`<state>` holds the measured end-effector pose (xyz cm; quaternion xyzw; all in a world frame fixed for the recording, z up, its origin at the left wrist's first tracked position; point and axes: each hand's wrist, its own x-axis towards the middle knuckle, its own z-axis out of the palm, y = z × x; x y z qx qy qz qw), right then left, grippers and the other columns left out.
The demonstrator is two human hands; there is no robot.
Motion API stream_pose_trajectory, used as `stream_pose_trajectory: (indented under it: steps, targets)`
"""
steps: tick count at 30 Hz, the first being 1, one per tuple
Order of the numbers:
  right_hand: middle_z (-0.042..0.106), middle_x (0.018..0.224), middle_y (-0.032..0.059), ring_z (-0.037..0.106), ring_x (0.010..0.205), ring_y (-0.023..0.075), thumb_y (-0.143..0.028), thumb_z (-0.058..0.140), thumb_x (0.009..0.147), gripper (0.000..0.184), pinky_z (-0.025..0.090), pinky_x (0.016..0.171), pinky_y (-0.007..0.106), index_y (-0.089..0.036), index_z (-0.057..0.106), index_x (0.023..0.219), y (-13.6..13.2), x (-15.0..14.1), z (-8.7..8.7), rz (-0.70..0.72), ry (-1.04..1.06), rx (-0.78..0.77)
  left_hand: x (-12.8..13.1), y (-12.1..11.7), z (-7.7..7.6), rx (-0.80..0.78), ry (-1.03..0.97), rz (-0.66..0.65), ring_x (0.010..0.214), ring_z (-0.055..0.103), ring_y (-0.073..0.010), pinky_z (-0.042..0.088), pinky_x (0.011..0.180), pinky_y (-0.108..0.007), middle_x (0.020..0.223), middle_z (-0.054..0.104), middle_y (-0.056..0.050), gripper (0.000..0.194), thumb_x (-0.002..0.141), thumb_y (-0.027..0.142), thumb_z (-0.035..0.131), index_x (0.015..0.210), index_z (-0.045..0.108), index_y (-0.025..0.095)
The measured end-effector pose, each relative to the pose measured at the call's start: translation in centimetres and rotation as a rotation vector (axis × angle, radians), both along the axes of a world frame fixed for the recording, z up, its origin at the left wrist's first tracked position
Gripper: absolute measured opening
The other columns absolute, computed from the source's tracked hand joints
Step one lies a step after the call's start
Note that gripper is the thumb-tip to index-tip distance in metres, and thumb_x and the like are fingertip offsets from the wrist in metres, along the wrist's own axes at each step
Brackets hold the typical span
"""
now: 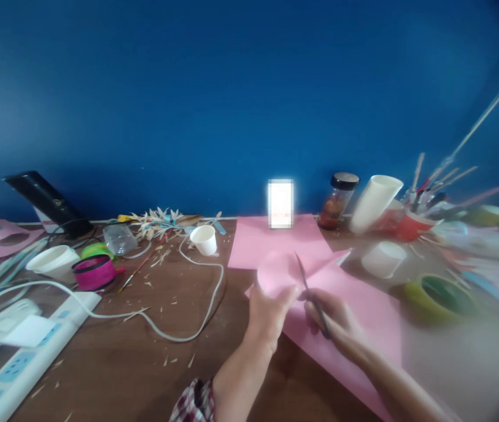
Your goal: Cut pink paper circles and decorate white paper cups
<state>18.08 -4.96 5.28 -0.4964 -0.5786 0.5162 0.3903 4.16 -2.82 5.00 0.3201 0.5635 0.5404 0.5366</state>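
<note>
My left hand (269, 313) pinches a rounded piece of pink paper (276, 271) and holds it up above the table. My right hand (335, 322) grips a thin dark tool (308, 290) that looks like scissors, its tip against the pink piece. Under both hands lies a large pink paper sheet (364, 310) on the brown table (153, 363). A second pink sheet (276, 240) lies flat just behind them.
A white power strip (25, 363) and its looping white cable (197, 281) lie at left. White cups (204, 239), a magenta roll (94, 272), a green tape ring (440, 296), a jar (338, 200) and a tub of brushes (412, 220) stand around. Wood scraps litter the table.
</note>
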Motion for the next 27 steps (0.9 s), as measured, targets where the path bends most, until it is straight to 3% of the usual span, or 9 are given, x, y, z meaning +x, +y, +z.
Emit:
stream_pose_trajectory:
  steps: [8,27]
  targets:
    - [0.047,0.055,-0.0043,0.047,0.049,0.0115,-0.052,0.056,0.083,0.041,0.040,0.046,0.024,-0.013,0.059,0.096,0.19,0.54,0.03,0.034,-0.047,-0.015,-0.10,-0.09,0.42,-0.020,-0.017,0.000,0.081,0.068,-0.0268,0.054,0.072,-0.034,0.084,0.073,-0.012,0.046,0.055,0.027,0.082,0.096,0.070,0.008]
    - [0.046,0.052,-0.0048,0.045,0.047,0.0100,-0.049,0.055,0.083,0.039,0.040,0.044,0.023,-0.012,0.061,0.095,0.20,0.51,0.15,0.017,-0.071,-0.012,-0.47,0.29,-0.31,-0.005,-0.052,-0.028,0.083,0.068,-0.0271,0.053,0.073,-0.035,0.086,0.073,-0.012,0.049,0.054,0.027,0.082,0.098,0.070,0.010]
